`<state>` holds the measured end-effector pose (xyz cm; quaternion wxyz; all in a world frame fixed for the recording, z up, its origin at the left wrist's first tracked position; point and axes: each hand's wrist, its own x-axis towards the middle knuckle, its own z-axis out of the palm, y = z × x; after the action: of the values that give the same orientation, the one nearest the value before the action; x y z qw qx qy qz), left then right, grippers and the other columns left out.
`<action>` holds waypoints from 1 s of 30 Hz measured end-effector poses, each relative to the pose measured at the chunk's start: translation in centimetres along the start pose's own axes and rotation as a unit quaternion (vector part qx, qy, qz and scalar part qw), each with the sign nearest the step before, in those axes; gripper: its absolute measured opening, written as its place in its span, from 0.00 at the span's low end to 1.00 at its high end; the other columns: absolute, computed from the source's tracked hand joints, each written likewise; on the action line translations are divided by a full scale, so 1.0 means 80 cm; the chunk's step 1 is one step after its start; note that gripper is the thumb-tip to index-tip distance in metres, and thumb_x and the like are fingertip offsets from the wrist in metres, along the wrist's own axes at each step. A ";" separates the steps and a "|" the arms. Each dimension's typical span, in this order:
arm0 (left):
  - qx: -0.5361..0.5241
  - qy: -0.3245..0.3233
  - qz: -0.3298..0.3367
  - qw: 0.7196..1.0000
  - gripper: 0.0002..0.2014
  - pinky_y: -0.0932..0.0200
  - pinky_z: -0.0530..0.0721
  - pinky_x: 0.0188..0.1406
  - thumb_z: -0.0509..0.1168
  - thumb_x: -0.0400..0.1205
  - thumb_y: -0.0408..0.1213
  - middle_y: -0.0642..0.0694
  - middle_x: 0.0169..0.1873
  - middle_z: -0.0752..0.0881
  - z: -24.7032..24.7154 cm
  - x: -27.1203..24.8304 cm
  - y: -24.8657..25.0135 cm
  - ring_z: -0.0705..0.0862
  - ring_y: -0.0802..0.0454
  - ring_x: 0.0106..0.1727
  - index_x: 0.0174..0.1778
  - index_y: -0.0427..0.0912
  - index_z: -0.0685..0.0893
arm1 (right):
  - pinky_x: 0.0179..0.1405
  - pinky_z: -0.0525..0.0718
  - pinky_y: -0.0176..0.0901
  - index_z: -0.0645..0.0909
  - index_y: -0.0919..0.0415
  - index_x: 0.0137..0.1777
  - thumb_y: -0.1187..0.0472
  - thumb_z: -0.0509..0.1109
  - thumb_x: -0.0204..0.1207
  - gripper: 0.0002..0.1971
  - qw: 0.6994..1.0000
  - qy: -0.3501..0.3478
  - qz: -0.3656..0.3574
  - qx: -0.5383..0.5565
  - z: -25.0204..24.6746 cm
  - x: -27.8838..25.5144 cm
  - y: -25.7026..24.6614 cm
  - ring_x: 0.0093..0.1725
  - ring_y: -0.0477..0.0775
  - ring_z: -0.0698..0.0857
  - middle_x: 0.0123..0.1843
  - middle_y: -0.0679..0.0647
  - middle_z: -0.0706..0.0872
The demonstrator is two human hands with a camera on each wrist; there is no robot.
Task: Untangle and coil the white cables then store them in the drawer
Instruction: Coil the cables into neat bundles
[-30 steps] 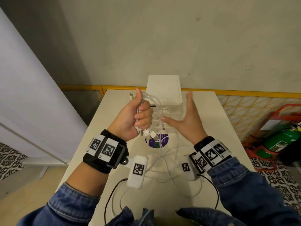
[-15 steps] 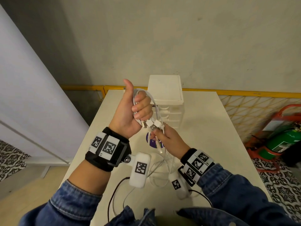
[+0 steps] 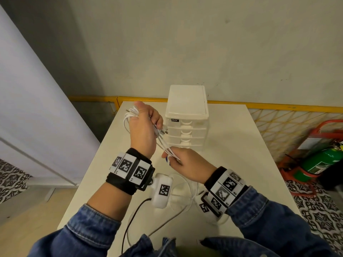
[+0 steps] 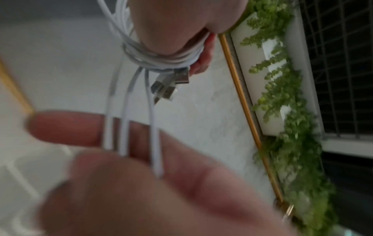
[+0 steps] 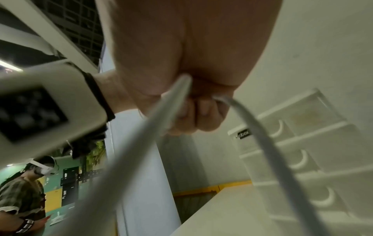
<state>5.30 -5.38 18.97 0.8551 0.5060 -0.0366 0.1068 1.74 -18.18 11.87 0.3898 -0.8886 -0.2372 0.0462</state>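
Left hand (image 3: 143, 127), centre-left of the head view, is clenched round a bundle of white cables (image 3: 130, 115) already looped over it; the left wrist view shows the wraps across the hand with the USB plugs (image 4: 171, 83) hanging out below.

Change over the last second: right hand (image 3: 182, 164) was spread open and off the cables, then came in at the plugs, and now sits lower, pinching three taut strands (image 3: 167, 150) that run up to the left hand. Left hand has also rotated, back of hand now toward the camera. Reads as one more wrap going on, so coiling is mid-way, not finished.

Slack cable still lies in loose loops on the counter (image 3: 232, 145), lower centre behind the wrists (image 3: 182, 199). It needs taking up before storage.

Drawer unit (image 3: 186, 108) stands at the back of the counter, just past the left hand, with every drawer visible in the frame closed. Storage hasn't begun.

Risk, my guess: plugs slipping out of the bundle as tension comes on.
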 end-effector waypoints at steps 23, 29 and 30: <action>0.258 -0.379 -0.306 0.834 0.40 0.67 0.65 0.12 0.39 0.71 0.74 0.47 0.14 0.69 -0.033 -0.016 -0.043 0.66 0.53 0.11 0.30 0.36 0.74 | 0.42 0.77 0.33 0.73 0.50 0.47 0.48 0.77 0.66 0.17 0.992 0.122 -0.002 -0.024 -0.055 -0.006 -0.003 0.42 0.44 0.80 0.43 0.44 0.82; 0.152 -0.451 -0.330 0.815 0.32 0.70 0.65 0.14 0.64 0.59 0.76 0.56 0.13 0.65 -0.040 -0.025 -0.044 0.63 0.59 0.12 0.27 0.45 0.77 | 0.69 0.71 0.39 0.68 0.49 0.72 0.53 0.77 0.68 0.33 0.978 0.037 0.008 0.205 -0.046 -0.003 0.016 0.69 0.37 0.75 0.71 0.45 0.77; 0.136 -0.456 -0.333 0.814 0.29 0.70 0.65 0.14 0.67 0.60 0.74 0.56 0.13 0.66 -0.039 -0.026 -0.044 0.64 0.60 0.12 0.26 0.47 0.78 | 0.68 0.72 0.37 0.71 0.52 0.71 0.53 0.75 0.68 0.31 0.974 0.017 0.007 0.226 -0.045 -0.003 0.016 0.66 0.35 0.77 0.70 0.46 0.78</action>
<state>3.90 -4.64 14.08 0.6459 0.5891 -0.2370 -0.4237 3.00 -21.43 13.41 0.5845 -0.7796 -0.2075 0.0865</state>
